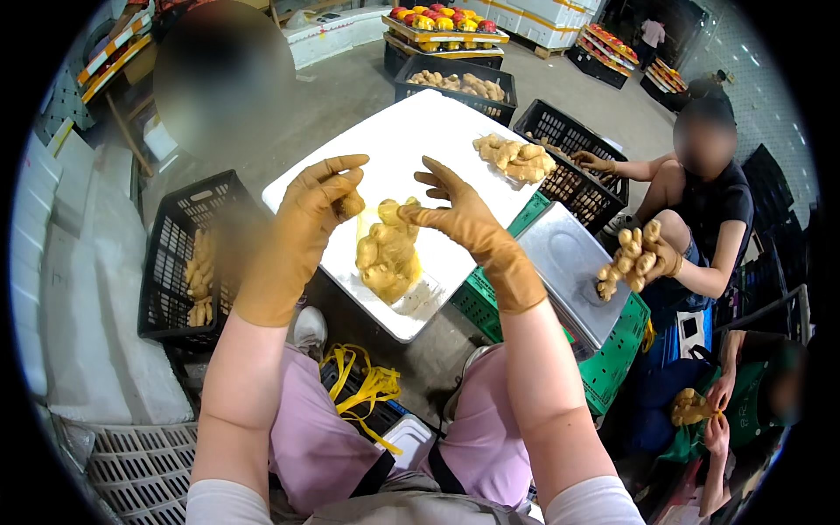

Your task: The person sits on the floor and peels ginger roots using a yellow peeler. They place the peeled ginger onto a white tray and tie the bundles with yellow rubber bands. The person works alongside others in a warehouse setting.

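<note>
Both hands wear tan rubber gloves over a white foam board [407, 125]. Between them lies a large piece of ginger root [387, 256] inside a yellow mesh net [415, 270]. My left hand [315, 210] holds a small ginger piece [349, 205] beneath its curled fingers. The fingers of my right hand [459, 210] are spread, with the thumb over the top of the netted ginger; whether it touches is hard to tell. More ginger [515, 159] rests at the board's far right corner.
Black crates of ginger stand at left [154, 289] and behind the board [453, 59]. At right are a metal scale platform [571, 262], a green crate [610, 367] and a co-worker holding ginger [630, 256]. Another person handles ginger at lower right. Yellow net strips [367, 387] hang between my knees.
</note>
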A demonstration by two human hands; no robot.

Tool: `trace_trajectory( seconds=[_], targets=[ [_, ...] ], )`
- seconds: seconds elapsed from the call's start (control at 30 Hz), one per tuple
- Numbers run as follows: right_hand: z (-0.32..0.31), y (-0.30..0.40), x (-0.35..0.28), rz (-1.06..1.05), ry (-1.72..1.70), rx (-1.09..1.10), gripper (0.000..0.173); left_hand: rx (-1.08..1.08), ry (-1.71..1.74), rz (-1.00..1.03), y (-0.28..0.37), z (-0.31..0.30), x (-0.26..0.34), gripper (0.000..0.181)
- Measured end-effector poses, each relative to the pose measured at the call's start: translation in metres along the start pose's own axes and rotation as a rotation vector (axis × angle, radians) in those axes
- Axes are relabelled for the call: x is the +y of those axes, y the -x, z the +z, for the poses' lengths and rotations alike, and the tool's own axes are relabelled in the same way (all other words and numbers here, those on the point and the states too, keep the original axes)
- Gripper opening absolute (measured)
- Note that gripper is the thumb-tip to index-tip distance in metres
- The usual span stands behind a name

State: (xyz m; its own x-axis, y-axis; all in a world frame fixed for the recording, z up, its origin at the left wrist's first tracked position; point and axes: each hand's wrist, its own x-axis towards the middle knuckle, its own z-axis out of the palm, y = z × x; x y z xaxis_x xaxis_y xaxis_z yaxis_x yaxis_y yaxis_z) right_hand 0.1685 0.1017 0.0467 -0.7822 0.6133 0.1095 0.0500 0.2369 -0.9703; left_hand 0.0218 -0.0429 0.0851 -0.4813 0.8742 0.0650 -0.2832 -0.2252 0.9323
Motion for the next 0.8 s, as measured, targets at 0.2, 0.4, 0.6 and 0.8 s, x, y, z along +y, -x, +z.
trace_trajectory(
  seconds=[0.2, 0.4, 0.6, 0.8],
  targets=[
    [0.014, -0.006, -0.005, 0.235, -0.001, -0.131, 0.099, -0.075, 0.031, 0.008, 0.002, -0.004, -0.002, 0.031],
    [0.029, -0.012, 0.007, -0.159, 0.022, -0.118, 0.094, -0.25, 0.164, -0.01, 0.009, 0.002, -0.006, 0.041],
    [0.021, -0.003, -0.02, 0.129, -0.22, -0.271, 0.082, -0.219, 0.367, 0.134, 0.0, -0.017, -0.017, 0.042],
    [0.026, -0.005, -0.006, 0.05, -0.042, -0.023, 0.081, -0.199, 0.447, 0.109, 0.011, 0.002, -0.013, 0.036]
  ],
)
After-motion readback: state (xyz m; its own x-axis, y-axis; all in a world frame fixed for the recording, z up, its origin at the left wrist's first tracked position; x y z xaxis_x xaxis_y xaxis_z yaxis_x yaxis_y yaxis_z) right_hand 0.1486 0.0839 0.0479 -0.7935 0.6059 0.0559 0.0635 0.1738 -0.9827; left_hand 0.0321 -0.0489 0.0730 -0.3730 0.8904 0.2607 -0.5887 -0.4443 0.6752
